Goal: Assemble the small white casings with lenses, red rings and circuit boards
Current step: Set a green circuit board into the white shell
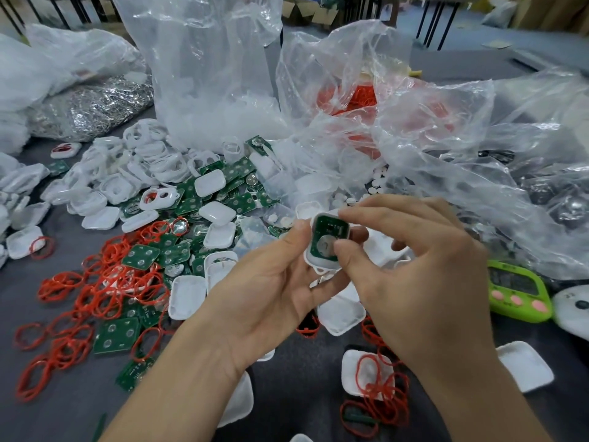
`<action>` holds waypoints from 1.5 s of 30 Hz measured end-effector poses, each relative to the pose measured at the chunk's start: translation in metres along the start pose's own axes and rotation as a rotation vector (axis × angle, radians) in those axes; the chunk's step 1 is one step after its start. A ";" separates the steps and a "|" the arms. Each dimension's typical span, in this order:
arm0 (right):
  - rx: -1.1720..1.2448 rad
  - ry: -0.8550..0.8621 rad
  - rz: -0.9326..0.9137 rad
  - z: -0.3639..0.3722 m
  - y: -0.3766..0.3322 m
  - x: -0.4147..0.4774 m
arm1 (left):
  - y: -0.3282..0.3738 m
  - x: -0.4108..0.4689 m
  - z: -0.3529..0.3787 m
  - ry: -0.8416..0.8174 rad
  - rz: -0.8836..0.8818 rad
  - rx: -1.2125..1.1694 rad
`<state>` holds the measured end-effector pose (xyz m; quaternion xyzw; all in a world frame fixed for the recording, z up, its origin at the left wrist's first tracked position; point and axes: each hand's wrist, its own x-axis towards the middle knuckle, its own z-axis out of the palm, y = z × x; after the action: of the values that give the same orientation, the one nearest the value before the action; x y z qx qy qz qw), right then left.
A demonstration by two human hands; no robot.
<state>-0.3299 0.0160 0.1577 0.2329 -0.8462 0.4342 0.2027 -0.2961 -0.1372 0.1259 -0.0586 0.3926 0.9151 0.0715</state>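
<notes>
Both hands are meeting on one white casing (314,263): my left hand (274,291) is cradling it from below, fingers curled around, and my right hand (424,275) is pinching it with thumb and forefinger, pressing the circuit board (330,232) in. Its long axis is pointing away from me. Left of the casing, red rings (105,282) are lying on the grey table (302,387); behind it, plastic bags (430,138).
</notes>
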 end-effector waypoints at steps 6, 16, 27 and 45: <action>0.005 -0.006 -0.056 0.000 0.000 -0.002 | -0.001 -0.001 -0.001 -0.023 -0.016 -0.073; -0.034 -0.046 -0.122 -0.002 0.002 -0.001 | -0.002 -0.001 -0.003 -0.041 -0.035 -0.085; -0.115 -0.008 -0.203 0.007 0.009 -0.003 | 0.000 -0.001 0.003 -0.019 -0.043 -0.186; -0.043 -0.054 -0.163 0.006 0.008 -0.002 | -0.002 -0.001 -0.001 -0.012 -0.027 -0.139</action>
<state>-0.3339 0.0160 0.1481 0.3082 -0.8387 0.3916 0.2195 -0.2948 -0.1363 0.1238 -0.0635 0.3266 0.9394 0.0821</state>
